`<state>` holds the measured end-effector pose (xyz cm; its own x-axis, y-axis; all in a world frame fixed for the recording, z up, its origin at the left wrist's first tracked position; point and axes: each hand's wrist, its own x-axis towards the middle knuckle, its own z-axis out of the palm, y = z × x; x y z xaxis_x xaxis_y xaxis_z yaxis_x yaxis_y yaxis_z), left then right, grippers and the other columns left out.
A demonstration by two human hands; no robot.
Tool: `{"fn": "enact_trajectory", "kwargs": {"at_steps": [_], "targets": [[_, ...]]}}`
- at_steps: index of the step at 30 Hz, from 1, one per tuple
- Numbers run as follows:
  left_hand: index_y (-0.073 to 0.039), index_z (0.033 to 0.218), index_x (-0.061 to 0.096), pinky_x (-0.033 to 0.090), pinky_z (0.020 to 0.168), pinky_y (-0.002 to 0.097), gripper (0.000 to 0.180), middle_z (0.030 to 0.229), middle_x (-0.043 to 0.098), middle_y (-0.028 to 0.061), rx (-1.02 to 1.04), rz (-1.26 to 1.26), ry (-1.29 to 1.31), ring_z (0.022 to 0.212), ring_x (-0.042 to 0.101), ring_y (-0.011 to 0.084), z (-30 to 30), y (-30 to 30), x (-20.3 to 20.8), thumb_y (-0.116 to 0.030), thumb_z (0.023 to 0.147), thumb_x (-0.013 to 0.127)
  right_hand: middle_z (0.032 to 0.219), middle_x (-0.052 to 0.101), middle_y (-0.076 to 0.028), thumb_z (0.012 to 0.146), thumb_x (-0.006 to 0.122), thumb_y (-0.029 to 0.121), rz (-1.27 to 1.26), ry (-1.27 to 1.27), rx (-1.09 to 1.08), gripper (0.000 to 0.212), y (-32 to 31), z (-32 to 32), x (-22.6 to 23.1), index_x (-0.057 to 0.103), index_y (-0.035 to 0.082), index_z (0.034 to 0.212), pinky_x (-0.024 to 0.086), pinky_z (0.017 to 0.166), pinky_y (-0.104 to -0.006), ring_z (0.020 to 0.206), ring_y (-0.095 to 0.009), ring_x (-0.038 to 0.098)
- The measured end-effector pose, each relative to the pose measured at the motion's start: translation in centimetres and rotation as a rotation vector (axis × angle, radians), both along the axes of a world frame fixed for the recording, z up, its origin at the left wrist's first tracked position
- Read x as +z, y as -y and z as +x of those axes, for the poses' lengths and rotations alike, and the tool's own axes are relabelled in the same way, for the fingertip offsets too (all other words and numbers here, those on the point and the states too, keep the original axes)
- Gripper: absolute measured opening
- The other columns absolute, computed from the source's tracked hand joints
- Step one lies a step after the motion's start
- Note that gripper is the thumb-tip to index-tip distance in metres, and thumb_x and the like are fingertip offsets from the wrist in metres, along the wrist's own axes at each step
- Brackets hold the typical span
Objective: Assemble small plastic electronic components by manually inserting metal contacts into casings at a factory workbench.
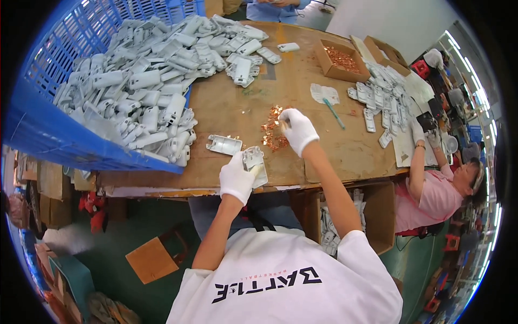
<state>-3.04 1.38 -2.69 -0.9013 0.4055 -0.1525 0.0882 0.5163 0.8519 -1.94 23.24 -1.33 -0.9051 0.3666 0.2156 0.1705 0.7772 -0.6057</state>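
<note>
My left hand [236, 177], in a white glove, grips a white plastic housing [259, 177] with its hollow side up at the table's near edge. Just left of it, another open housing [224, 144] lies on the tabletop, with a few copper bits beside it. My right hand [298, 131], also gloved, is at the right side of a small heap of copper-coloured metal pieces [274, 141]. Its fingers are pinched together, and whatever may be between the tips is too small to make out.
A blue crate [40, 116] on the left overflows with white housings [145, 81]. A carton of copper pieces [341, 59], more housings [384, 94] and a teal pen [334, 113] sit to the right. A co-worker [431, 194] works there. Below the table stands a carton [379, 218] holding housings.
</note>
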Motion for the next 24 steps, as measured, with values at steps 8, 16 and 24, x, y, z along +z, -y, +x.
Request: {"fn": "enact_trajectory", "kwargs": {"at_steps": [8,16,24], "targets": [[-0.007,0.1,0.061,0.052,0.076,0.0472,0.035,0.087,0.068,0.0225,0.013,-0.093,-0.096,0.087,0.065,0.0414,-0.2,-1.0,1.1,-0.03,0.076,0.074,0.087,0.056,-0.011,0.075,0.068,0.004,-0.012,-0.296,0.313,0.017,7.7,3.4,1.4,0.062,0.008,0.09,0.048,0.073,-0.0402,0.082,-0.031,0.059],[-0.011,0.098,0.062,0.052,0.069,0.049,0.023,0.08,0.067,0.0207,0.056,-0.073,-0.256,0.08,0.065,0.0422,1.3,-0.5,1.4,-0.02,0.078,0.07,0.087,0.054,-0.012,0.073,0.067,-0.002,-0.127,-0.335,0.233,0.017,8.6,4.0,0.1,0.059,0.007,0.085,0.048,0.077,-0.0379,0.086,-0.031,0.056],[-0.007,0.109,0.058,0.053,0.073,0.0459,0.039,0.089,0.069,0.0224,-0.261,-0.064,-0.134,0.085,0.067,0.0399,5.7,1.5,0.9,-0.023,0.078,0.076,0.096,0.067,-0.019,0.088,0.064,0.015,-0.556,0.159,0.029,0.021,9.5,11.1,-0.4,0.063,0.004,0.107,0.05,0.08,-0.0377,0.09,-0.034,0.065]]}}
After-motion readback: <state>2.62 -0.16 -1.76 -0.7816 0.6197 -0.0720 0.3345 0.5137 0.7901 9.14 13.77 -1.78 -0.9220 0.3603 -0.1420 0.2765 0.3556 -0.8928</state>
